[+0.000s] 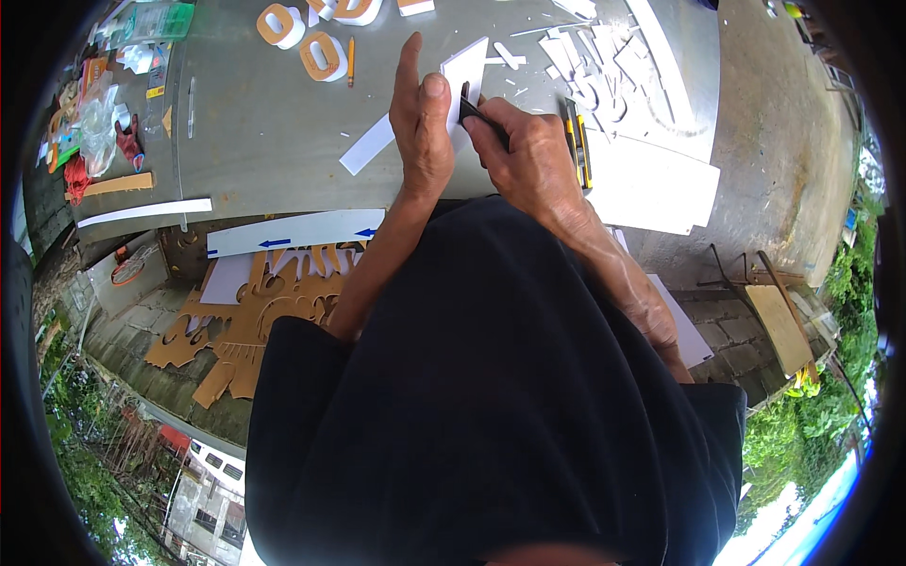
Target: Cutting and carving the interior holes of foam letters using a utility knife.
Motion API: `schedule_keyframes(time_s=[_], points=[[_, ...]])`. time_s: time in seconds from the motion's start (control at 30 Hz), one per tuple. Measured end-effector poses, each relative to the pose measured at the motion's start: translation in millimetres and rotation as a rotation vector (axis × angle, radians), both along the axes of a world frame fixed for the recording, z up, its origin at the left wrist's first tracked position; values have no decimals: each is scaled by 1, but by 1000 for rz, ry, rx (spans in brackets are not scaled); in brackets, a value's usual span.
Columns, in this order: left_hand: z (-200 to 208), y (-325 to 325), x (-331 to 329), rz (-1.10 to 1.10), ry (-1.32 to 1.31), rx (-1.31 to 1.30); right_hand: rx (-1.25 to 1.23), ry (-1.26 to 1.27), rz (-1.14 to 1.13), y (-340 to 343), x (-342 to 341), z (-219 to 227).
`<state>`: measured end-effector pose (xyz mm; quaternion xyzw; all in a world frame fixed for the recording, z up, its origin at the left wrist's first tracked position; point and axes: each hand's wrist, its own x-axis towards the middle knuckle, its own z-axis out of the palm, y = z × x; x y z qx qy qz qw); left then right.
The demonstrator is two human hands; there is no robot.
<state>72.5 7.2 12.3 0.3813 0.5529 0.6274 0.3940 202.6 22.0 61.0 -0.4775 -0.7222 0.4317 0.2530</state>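
Observation:
My left hand (423, 141) is at the middle of the table edge, its index finger and thumb pointing up and away. It steadies a narrow white board piece (465, 64) that stands tilted between my hands; its other fingers are mostly hidden. My right hand (528, 156) is closed around a black-handled tool (487, 123), whose dark tip meets the white piece. What kind of tip it has is too small to tell. Beside my left wrist lies a white strip (366, 144). A yellow and black utility knife (577, 146) rests just right of my right hand.
White-sided letter shapes with tan faces (323, 57) and a pencil (351, 61) lie at the far left. White offcuts (595, 66) and a white sheet (651, 184) cover the right side. Plastic bags (97, 118) sit far left; cut cardboard (274, 307) lies below the table edge.

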Motion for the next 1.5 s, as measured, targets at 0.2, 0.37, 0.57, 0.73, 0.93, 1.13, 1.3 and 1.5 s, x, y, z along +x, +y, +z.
schedule_keyframes(time_s=[0.2,0.37,0.57,0.73,0.93,1.13,1.3,1.5], points=[[7,3,5,78,88,-87,342,-240,-27,-3,-8,-10],[6,6,1,50,65,-99,315,-136,-55,-6,-8,-9],[9,3,3,52,67,-76,309,-176,-57,-7,-9,-6],[14,5,6,45,67,-99,299,-199,-9,-2,-6,-6],[-6,6,-6,-3,-243,-104,59,-97,-38,-6,6,5],[0,14,-40,-130,-480,58,-366,-50,-243,6,60,41],[19,12,-34,-270,-499,265,-344,44,-218,-4,57,37],[27,12,-37,-251,-220,215,-86,38,-49,-11,38,43]])
